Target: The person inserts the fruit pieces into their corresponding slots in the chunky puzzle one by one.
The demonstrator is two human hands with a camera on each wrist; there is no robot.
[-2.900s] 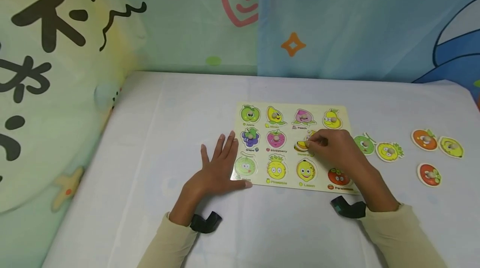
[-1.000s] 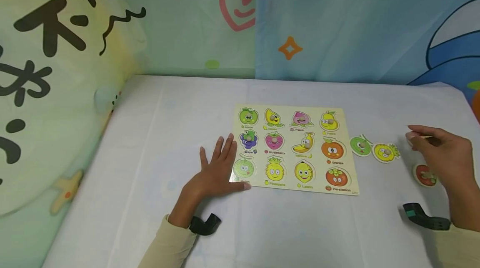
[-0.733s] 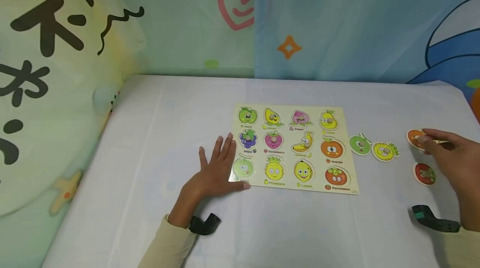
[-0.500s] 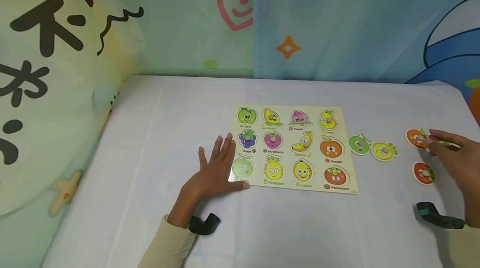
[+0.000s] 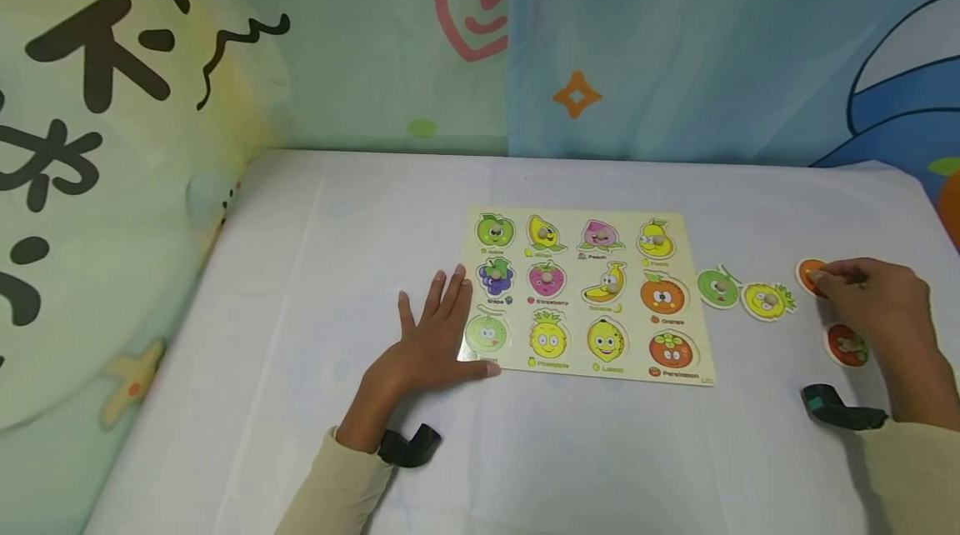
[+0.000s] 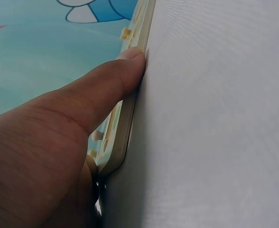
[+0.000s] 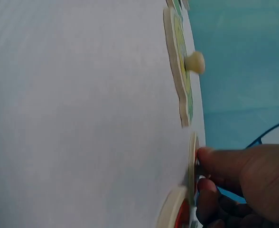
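The left hand (image 5: 423,343) lies with fingers spread at the lower left corner of the pale yellow fruit board (image 5: 577,372); in the left wrist view its thumb (image 6: 106,85) presses the board's edge (image 6: 125,128). At the right, the right hand (image 5: 888,310) pinches the orange piece (image 5: 808,275), which it partly covers. In the right wrist view, thumb and fingers (image 7: 208,166) close on that piece's knob beside the pineapple piece (image 7: 177,61). The banana piece (image 5: 606,285) sits in the board's middle row.
Between board and right hand lie the green melon piece (image 5: 718,289) and the pineapple piece (image 5: 767,302). A red persimmon piece (image 5: 846,345) lies just below the right hand. The lemon piece is hidden by that hand. A patterned cloth (image 5: 675,43) hangs behind the white table (image 5: 360,210).
The right hand has gone from the banana piece on the board to the loose pieces at the right and now pinches the orange piece, shifted slightly left. The left hand has stayed put.
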